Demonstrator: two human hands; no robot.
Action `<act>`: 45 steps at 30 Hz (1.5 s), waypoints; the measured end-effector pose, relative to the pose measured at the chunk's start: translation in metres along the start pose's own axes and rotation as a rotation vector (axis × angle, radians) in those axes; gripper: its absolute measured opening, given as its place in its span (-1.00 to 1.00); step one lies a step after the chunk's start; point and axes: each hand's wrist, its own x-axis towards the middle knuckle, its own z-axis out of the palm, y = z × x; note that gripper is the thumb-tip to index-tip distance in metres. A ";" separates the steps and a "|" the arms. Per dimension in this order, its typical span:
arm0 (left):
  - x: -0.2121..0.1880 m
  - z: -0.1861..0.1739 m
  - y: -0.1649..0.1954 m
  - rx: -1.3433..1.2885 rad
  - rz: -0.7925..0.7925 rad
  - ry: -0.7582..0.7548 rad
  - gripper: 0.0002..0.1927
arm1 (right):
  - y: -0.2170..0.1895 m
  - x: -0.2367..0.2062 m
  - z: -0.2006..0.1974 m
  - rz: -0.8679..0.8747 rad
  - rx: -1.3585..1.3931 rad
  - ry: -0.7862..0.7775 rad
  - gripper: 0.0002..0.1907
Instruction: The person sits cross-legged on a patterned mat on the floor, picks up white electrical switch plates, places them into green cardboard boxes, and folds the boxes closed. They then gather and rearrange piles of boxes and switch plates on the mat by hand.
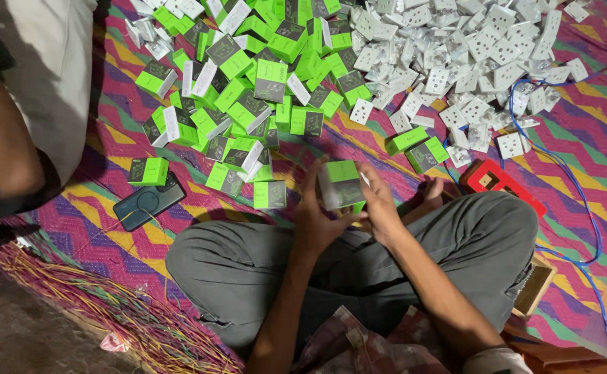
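Note:
Both my hands hold one small green and grey cardboard box (339,183) above my crossed legs. My left hand (315,215) cups its left side from below. My right hand (381,205) grips its right side, fingers at the flap. A large pile of the same green boxes (248,76) lies on the mat ahead and to the left. A heap of white socket plates (466,62) in clear wrapping lies ahead and to the right. Two more green boxes (418,147) sit close to my right knee.
A dark phone (148,201) lies on the striped woven mat (594,131) at the left. A red box (499,181) and a blue cable (581,201) lie at the right. Another person's arm and white cloth (19,104) fill the far left. Loose wires (109,305) fringe the mat edge.

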 end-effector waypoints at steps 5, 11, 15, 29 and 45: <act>0.001 -0.002 0.015 0.013 0.107 0.004 0.06 | 0.021 0.002 0.001 0.247 0.424 -0.026 -0.49; -0.003 -0.008 0.013 -0.027 0.074 0.018 -0.10 | 0.049 0.010 -0.006 0.403 0.650 -0.068 -0.34; -0.014 -0.010 -0.005 0.054 0.221 0.051 -0.15 | 0.065 0.021 -0.013 0.375 0.694 -0.096 -0.36; -0.005 -0.025 -0.027 -0.888 -0.172 0.304 -0.26 | 0.032 0.045 -0.046 0.330 1.113 -0.056 -0.66; -0.012 -0.012 -0.075 -0.782 -0.562 0.180 -0.47 | -0.068 0.050 -0.056 0.073 -0.504 -0.147 -0.37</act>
